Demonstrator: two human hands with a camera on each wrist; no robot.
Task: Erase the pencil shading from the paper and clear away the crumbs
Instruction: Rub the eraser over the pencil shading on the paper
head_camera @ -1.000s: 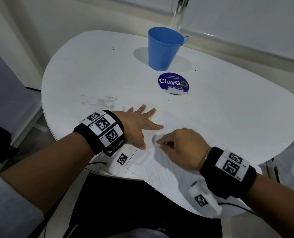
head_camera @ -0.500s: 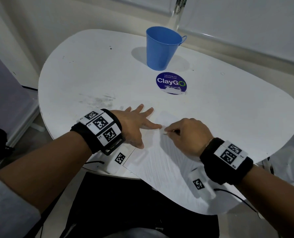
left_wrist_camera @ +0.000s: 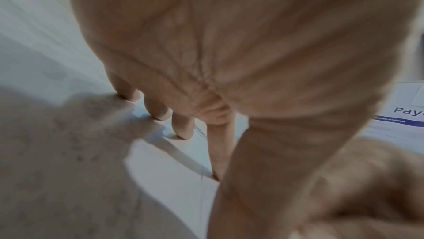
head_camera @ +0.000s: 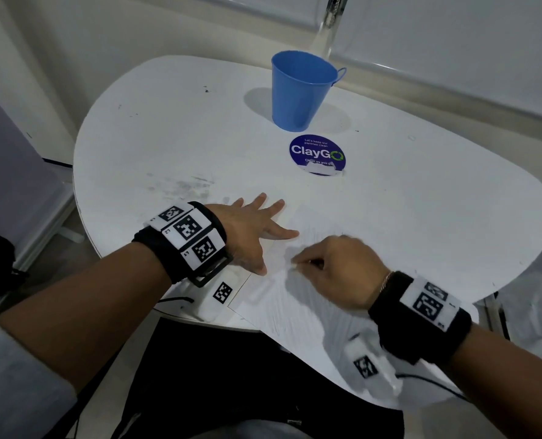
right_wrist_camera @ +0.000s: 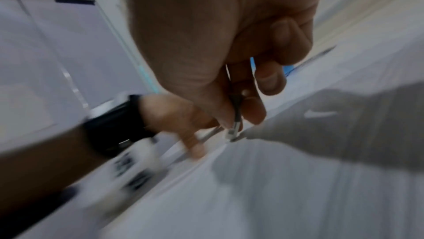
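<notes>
While your left hand (head_camera: 250,229) stays flat on the paper (head_camera: 295,308), fingers spread and pinning its upper left part to the table (head_camera: 168,147), your right hand (head_camera: 336,274) has slid back down the sheet toward you from where it was half a second ago — one more stroke of a back-and-forth rub, which suggests the erasing is mid-way rather than done. Faint grey shading still shows across the lower sheet, and no crumbs have been brushed off. Your right fingers curl in a pinch round a thin dark pencil (right_wrist_camera: 236,108), its pale eraser tip (right_wrist_camera: 231,135) pressed to the page — the blur there fits a fast stroke. Wrist low, knuckles up, tool pointing toward your left thumb.
</notes>
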